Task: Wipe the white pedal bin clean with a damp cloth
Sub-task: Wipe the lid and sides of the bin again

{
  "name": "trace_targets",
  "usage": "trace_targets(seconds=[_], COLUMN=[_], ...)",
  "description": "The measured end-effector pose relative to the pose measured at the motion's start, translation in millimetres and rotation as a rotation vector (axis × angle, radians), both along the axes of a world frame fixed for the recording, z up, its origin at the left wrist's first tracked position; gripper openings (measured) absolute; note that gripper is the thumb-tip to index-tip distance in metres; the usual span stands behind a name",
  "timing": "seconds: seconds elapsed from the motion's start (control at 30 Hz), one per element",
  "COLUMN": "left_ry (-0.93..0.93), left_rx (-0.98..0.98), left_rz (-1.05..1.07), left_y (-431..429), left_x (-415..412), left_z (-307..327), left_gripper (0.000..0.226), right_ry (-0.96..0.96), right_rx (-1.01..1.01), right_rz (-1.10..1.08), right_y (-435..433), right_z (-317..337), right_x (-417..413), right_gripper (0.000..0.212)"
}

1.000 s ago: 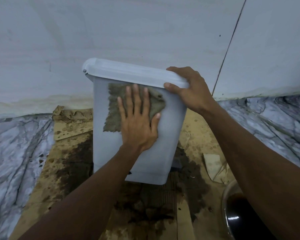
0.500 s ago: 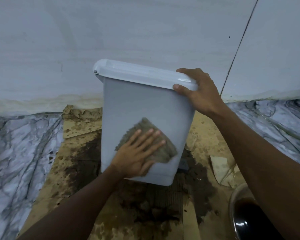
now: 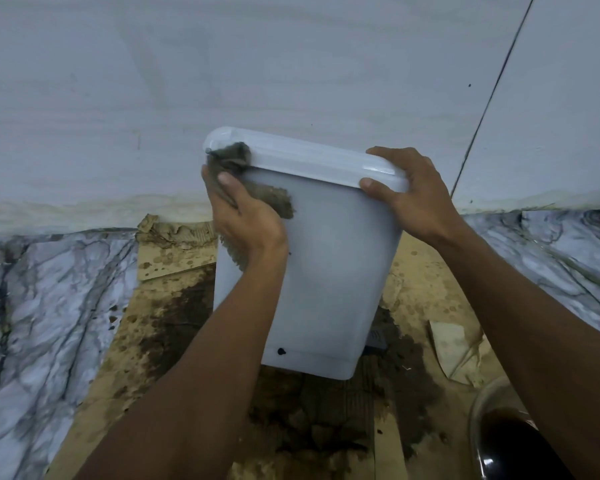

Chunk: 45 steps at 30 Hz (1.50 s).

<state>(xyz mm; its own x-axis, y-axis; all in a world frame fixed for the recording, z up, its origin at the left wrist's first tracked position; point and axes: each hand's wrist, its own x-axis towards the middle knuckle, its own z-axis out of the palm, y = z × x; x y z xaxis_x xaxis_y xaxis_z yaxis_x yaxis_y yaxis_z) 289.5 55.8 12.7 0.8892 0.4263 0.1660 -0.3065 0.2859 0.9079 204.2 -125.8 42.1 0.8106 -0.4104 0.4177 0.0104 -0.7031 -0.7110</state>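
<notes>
"Bin position, please?"

"The white pedal bin point(image 3: 326, 271) is over the middle of a wet, stained cardboard sheet point(image 3: 136, 341), towards its far edge and close to the pale wall point(image 3: 291, 64). Its lid point(image 3: 309, 157) is down."

"And the hands?"

"The left hand point(image 3: 246, 220) is curled round the damp cloth point(image 3: 274, 199) and presses it, bunched, against the lid's left corner. The rest of the cloth trails down the bin's front under the palm. The right hand point(image 3: 413, 199) grips the lid's right corner, thumb on the front rim and fingers over the top."

"Anything else around?"

"The dark pedal point(image 3: 378, 339) peeks out behind the bin's lower right side, and a dark spot point(image 3: 281, 351) marks the bin's front near its bottom edge. Marble-patterned floor point(image 3: 49, 306) shows past the cardboard's left and right edges. A round bowl point(image 3: 482, 420) with dark contents sits at the cardboard's near right corner, partly behind the right forearm."
</notes>
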Motion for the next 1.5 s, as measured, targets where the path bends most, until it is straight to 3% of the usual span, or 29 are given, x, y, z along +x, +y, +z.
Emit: trace_targets(seconds=[0.07,0.13,0.2,0.33,0.37,0.43,0.53,0.6,0.7,0.8,0.9,1.03,1.23,1.37,1.5], left_ry=[-0.019,-0.095,-0.177,-0.44,-0.478,-0.459,-0.266,-0.22,-0.303,-0.283,-0.26,-0.288,-0.477,-0.6,-0.581], left_rx=[-0.111,-0.002,0.337,1.355,1.478,1.482,1.531,1.664,1.803,1.824,1.805,1.769,1.776,1.815,1.828], left_rz=[0.011,-0.054,-0.185,-0.358,-0.401,-0.548,-0.712,-0.721,-0.681,-0.619,-0.604,-0.61,-0.624,-0.66,-0.635], left_y=[3.2,4.3,6.0,16.2,20.4,32.5,52.6,64.3,81.6,103.2,124.1,144.1,164.9,164.9,146.4], left_x=[-2.9,-2.0,5.7,20.7,19.2,11.1,-0.3,-7.4,-23.9,-44.3,-62.8,-79.2,-108.1,-119.8,-122.7], left_z=[26.0,44.3,50.5,55.0,62.3,81.2,103.9,109.5,101.4,85.1,77.7,77.3,75.2,77.8,78.0], left_gripper=[0.043,0.042,0.048,0.058,0.059,0.054,0.049,0.049,0.053,0.058,0.057,0.057,0.071,0.068,0.07], right_ry=[-0.003,0.003,0.005,0.037,0.055,0.079,0.091,0.104,0.196,0.348,0.438,0.403,0.294,0.16,0.124], right_rx=[-0.01,-0.006,0.0,-0.091,-0.103,-0.145,-0.24,-0.257,-0.36,-0.463,-0.573,-0.583,-0.52,-0.498,-0.448], right_rz=[0.002,0.005,0.022,0.045,0.042,0.041,0.061,0.119,0.203,0.284,0.327,0.214,0.088,-0.06,-0.158], right_y=[0.5,2.4,7.2,17.1,19.1,23.5,30.3,36.5,47.0,55.8,72.7,100.3,135.2,152.8,159.9], right_z=[0.1,0.5,2.1,10.5,13.6,20.6,29.7,36.3,40.0,38.7,37.3,31.6,20.7,-1.3,-9.2], right_x=[-0.9,-3.5,-9.2,-27.0,-32.0,-41.5,-55.4,-64.0,-74.7,-84.4,-92.6,-112.9,-164.8,-193.1,-194.4], right_gripper=[0.043,0.045,0.046,0.042,0.042,0.044,0.051,0.06,0.08,0.109,0.122,0.122,0.115,0.114,0.112])
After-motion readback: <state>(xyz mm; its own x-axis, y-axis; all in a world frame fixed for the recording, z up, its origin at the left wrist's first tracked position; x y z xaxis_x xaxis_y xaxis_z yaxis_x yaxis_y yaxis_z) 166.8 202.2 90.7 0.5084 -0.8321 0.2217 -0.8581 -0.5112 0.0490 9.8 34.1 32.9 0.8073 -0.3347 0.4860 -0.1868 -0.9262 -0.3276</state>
